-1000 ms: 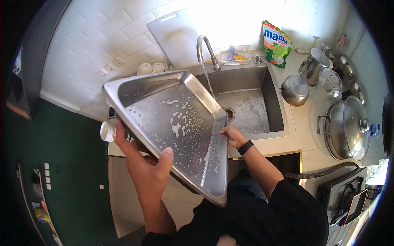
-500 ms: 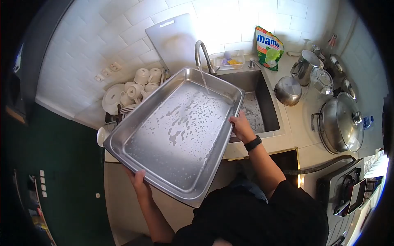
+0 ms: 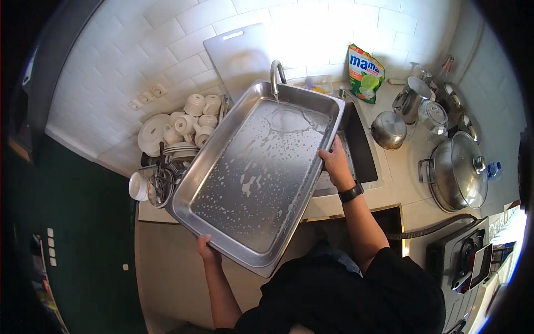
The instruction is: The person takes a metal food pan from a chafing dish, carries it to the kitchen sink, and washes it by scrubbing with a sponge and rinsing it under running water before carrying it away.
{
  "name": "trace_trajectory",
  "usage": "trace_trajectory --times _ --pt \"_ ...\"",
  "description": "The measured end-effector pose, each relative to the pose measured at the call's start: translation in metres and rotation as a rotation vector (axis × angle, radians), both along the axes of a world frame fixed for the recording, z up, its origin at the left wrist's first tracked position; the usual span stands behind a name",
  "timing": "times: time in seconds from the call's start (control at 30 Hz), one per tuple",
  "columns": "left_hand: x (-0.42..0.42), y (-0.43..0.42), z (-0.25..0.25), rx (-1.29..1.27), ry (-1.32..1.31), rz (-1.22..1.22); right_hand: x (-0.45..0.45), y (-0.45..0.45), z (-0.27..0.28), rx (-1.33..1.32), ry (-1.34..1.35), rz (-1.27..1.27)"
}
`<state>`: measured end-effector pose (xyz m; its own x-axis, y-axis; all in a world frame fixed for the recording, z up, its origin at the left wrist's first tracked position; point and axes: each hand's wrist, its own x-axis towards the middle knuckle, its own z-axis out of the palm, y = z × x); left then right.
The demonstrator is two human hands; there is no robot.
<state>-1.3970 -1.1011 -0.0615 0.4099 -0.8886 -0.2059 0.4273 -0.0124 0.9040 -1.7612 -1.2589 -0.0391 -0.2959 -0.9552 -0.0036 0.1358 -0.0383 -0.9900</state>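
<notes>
Both hands grip a large rectangular metal pan (image 3: 222,195), held tilted above the sink (image 3: 364,145). My left hand (image 3: 208,249) is closed on its near left rim, the thumb on top and the other fingers hidden beneath. On the right long side, my right hand (image 3: 337,163) clasps the rim, with a black watch (image 3: 351,191) on that wrist. Water runs from the curved faucet (image 3: 276,75) into the far end of the pan, where a shallow puddle spreads. Droplets and wet streaks cover the pan's floor.
White cups (image 3: 194,104) and plates crowd the counter on the left. A cutting board (image 3: 236,55) leans on the tiled wall. Right of the sink are a green soap pouch (image 3: 365,75), a small pot (image 3: 388,130), a large lidded pan (image 3: 459,172) and a stove (image 3: 456,261).
The pan has shifted right and turned, covering more of the sink, and its far end sits further under the faucet. Both hands moved right with it. The puddle at the far end has grown.
</notes>
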Motion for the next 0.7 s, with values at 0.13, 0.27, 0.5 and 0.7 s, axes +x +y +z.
trace_trajectory --times 0.13,0.27,0.5,0.7 --pt "-0.018 0.001 0.005 -0.014 0.056 -0.025 -0.006 -0.002 0.004 -0.034 0.112 -0.021" --pt "-0.027 0.001 0.004 -0.032 0.21 -0.085 -0.013 0.005 0.022 -0.044 0.275 -0.054" --pt "-0.036 0.0 -0.009 0.024 0.172 -0.087 -0.031 0.015 0.033 -0.002 0.378 -0.089" --pt "-0.042 -0.002 -0.004 0.069 0.127 -0.054 -0.034 0.025 0.05 0.007 0.431 -0.123"
